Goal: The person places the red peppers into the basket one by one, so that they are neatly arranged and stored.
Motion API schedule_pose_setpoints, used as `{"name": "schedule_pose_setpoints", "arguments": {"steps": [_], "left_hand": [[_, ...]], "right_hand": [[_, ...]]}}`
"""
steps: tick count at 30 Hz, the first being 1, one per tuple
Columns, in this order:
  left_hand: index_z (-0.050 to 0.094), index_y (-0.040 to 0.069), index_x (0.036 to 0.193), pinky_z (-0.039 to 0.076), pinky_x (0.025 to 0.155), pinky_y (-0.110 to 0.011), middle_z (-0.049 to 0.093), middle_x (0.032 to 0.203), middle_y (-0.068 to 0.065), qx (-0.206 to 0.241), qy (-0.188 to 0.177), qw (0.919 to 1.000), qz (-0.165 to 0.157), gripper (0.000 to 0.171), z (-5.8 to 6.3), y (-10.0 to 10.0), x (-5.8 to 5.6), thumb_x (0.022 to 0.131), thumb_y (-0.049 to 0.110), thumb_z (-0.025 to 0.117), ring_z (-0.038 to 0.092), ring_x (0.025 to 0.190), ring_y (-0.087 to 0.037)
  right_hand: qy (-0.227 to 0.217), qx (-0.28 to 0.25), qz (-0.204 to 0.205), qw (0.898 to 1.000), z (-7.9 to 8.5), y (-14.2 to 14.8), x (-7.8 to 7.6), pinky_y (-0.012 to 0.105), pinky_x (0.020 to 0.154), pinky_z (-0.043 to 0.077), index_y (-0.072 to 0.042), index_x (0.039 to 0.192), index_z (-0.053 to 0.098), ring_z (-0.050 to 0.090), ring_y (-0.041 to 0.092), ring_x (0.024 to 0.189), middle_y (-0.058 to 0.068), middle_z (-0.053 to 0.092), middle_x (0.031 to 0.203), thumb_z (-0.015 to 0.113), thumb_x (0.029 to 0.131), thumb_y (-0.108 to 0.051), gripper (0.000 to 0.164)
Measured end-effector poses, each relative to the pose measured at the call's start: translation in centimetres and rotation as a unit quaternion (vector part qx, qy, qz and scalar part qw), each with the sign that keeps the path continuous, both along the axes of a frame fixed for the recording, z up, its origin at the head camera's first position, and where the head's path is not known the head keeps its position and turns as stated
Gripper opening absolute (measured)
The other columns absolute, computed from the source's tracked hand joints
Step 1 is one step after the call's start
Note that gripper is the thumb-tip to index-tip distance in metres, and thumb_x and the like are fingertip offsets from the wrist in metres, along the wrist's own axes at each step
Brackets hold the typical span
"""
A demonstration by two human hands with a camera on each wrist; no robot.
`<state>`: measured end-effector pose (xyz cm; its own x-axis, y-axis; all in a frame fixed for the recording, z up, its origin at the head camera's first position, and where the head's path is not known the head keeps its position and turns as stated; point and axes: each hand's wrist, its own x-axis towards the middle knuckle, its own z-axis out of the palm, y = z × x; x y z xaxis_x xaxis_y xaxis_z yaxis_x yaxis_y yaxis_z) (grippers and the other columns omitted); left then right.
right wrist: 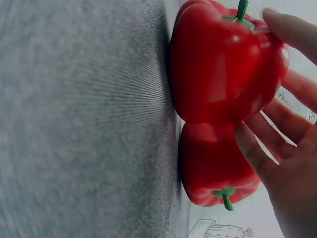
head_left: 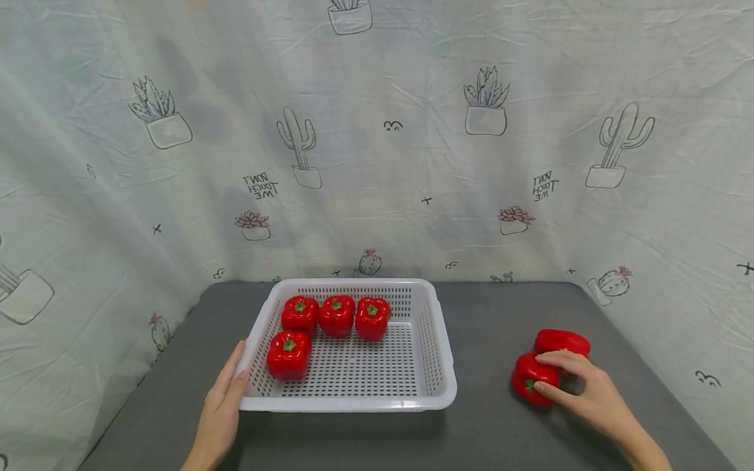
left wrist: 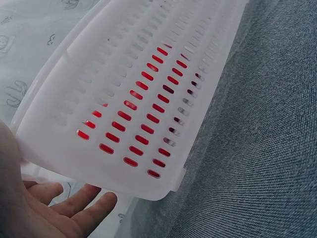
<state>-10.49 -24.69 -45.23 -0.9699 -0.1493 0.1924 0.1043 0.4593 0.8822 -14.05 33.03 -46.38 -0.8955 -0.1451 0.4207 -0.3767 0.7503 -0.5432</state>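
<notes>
My right hand (head_left: 580,392) curves around a red bell pepper (head_left: 533,379) on the table, thumb near its green stem and fingers on its far side. In the right wrist view the held pepper (right wrist: 225,64) rests on the grey cloth. A second bell pepper (head_left: 562,341) lies on its side just behind it, and my fingertips reach into the gap between the two. My left hand (head_left: 218,405) is at the left side of a white plastic basket (head_left: 444,386), its fingers extended along the rim near the front corner. In the left wrist view those fingers (left wrist: 91,213) are spread loosely beside the basket's wall (left wrist: 54,144).
Several red bell peppers (head_left: 288,355) stand stem up in the basket's left and back part. Its perforated floor (head_left: 377,366) shows at the right. The basket sits on a dark grey table (head_left: 483,327). A pale curtain (head_left: 377,163) with cactus drawings hangs behind and at both sides.
</notes>
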Motion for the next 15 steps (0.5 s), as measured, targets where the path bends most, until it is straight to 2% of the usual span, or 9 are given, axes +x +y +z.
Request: {"name": "schedule_pose_setpoints", "arguments": {"steps": [4,9,11,15], "left_hand": [[0.016,0.019,0.159,0.024,0.101,-0.067,0.018,0.16,-0.015,0.001,0.0,1.0,0.001,0.056,0.01,-0.05,-0.04,0.108,0.029,0.037,0.022,0.141,-0.041],[0.016,0.015,0.159,0.024,0.1,-0.069,0.018,0.16,-0.017,-0.005,0.001,1.0,0.002,0.057,0.03,-0.04,-0.08,0.108,0.029,0.037,0.022,0.14,-0.044],[0.016,0.014,0.159,0.024,0.1,-0.069,0.018,0.16,-0.017,-0.004,-0.001,1.0,0.003,0.057,0.03,-0.02,-0.1,0.108,0.03,0.037,0.022,0.14,-0.044],[0.016,0.016,0.159,0.024,0.101,-0.068,0.018,0.16,-0.016,-0.001,-0.009,1.0,0.003,0.057,0.0,-0.03,-0.12,0.108,0.03,0.037,0.022,0.141,-0.043]], "right_hand": [[0.004,0.01,-0.008,1.0,-0.02,-0.09,-0.08,0.026,0.077,0.048,-0.025,0.115,0.072,0.042,-0.002,0.108,-0.005,0.061,0.116,0.09,0.073,-0.029,0.047],[0.018,0.016,0.015,1.0,-0.04,-0.41,-0.21,0.022,0.08,0.045,-0.023,0.121,0.07,0.041,0.001,0.112,-0.002,0.063,0.12,0.093,0.066,-0.032,0.06],[0.023,0.023,0.021,0.999,-0.14,-0.52,-0.28,0.025,0.082,0.044,-0.023,0.122,0.07,0.041,0.002,0.114,-0.002,0.063,0.121,0.094,0.063,-0.035,0.064],[0.023,0.034,0.023,0.999,-0.41,-0.56,-0.41,0.038,0.078,0.048,-0.022,0.122,0.07,0.039,0.004,0.112,-0.003,0.062,0.12,0.095,0.06,-0.038,0.068]]}}
